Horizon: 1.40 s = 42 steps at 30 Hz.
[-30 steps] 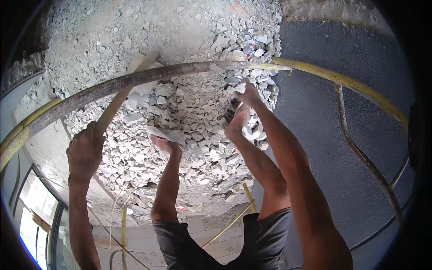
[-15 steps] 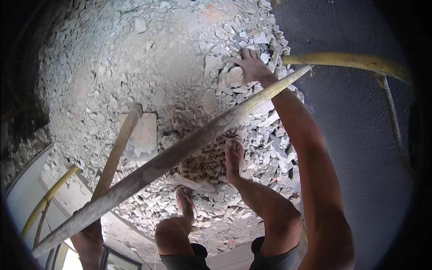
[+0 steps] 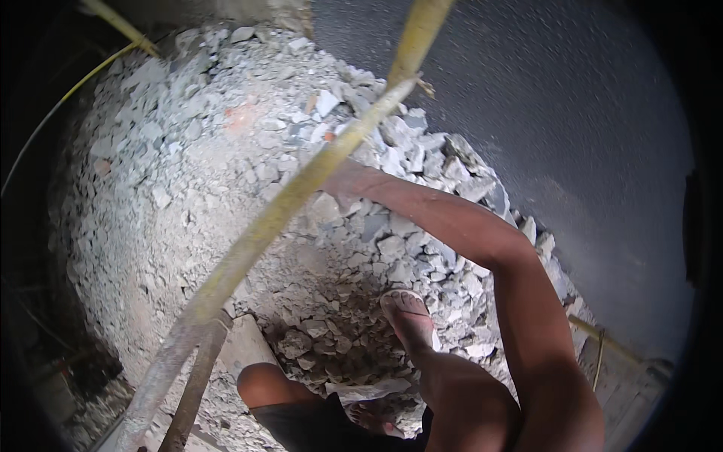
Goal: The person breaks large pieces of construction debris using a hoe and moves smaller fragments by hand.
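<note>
My right arm stretches out over a heap of broken rubble. My right hand is down on or just above the stones; a long bamboo pole crosses in front and hides its fingers. Loose pale chunks lie around it, one broad stone just below the wrist. At the lower left, a tool with a wooden handle, like a hoe, has a flat dusty plate beside its upper end. My left hand is out of view.
A dark grey surface borders the heap on the right. Another yellow pole rises from the far end of the crossing one. My sandalled foot stands among stones, near my bent knee. More yellow poles stand at the far left.
The view has turned, so the rubble and poles appear lower, further left and rotated. My left hand, earlier at the lower left by the handle, has gone out of view. The pole now covers my right fingers.
</note>
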### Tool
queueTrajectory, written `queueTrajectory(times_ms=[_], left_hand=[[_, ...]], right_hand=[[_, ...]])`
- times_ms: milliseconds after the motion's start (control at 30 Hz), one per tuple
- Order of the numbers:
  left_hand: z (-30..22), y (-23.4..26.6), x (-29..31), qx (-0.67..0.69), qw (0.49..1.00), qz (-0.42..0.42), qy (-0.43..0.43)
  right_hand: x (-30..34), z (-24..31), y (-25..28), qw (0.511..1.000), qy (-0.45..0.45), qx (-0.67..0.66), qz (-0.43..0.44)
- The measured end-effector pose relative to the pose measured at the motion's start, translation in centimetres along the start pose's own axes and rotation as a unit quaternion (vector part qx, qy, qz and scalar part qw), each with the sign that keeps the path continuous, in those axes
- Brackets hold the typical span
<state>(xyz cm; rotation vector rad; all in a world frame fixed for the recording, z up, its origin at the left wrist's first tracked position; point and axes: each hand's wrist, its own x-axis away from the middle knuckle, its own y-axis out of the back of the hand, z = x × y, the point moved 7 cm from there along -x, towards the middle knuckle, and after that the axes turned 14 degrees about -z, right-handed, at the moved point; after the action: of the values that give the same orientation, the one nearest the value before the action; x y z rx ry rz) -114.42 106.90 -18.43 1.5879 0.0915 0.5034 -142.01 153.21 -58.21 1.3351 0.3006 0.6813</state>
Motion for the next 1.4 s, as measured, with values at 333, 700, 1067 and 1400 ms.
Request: queueTrajectory(times_ms=[333,700,1067,1400], left_hand=[[-15.7,-6.5,-6.1,0.001,0.971,-0.081,-0.226],[-11.2,-5.0,-6.5,0.014,0.979,-0.104,-0.177],[-5.0,-0.4,-2.5,0.016,0.990,-0.125,-0.062],[-3.2,-0.1,-1.1,0.034,0.991,-0.129,-0.031]], right_hand=[[19.5,4.1,3.5,0.915,-0.220,-0.120,-0.316],[70.6,0.3,-3.5,0.240,-0.746,-0.339,-0.521],[13.5,-2.6,6.5,0.830,-0.246,-0.283,-0.412],[1.3,-7.8,3.1,0.901,-0.321,0.059,-0.286]])
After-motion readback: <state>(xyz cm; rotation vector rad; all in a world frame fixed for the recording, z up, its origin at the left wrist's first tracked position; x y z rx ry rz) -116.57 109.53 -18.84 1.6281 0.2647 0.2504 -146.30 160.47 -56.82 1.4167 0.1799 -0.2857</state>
